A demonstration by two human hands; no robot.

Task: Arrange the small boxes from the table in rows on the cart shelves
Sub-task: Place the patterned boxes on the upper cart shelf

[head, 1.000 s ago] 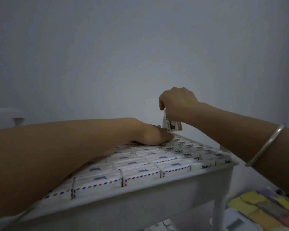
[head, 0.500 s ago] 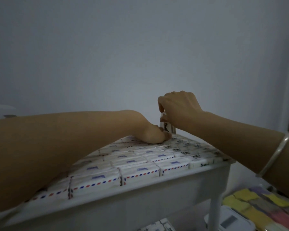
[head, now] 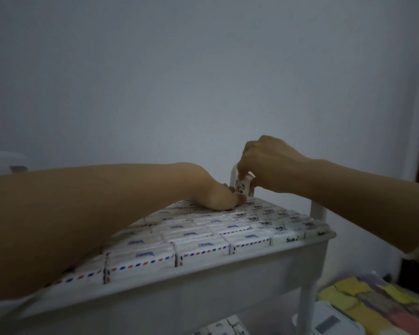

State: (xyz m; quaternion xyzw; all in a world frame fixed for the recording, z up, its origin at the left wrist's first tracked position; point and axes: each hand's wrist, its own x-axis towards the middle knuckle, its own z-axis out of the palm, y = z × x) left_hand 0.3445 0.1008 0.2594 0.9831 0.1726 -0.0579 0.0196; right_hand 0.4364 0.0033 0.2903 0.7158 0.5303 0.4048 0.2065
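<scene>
Your right hand (head: 271, 163), just right of the frame's centre, pinches the top of a small box (head: 242, 187) that stands upright at the far corner of the cart's top shelf (head: 228, 274). A second ago you held it higher, clear of the rows of boxes (head: 203, 240); now its lower end has come down to their level. Your left hand (head: 221, 199) stays flat on the rows, fingers together and touching the box's lower left side.
</scene>
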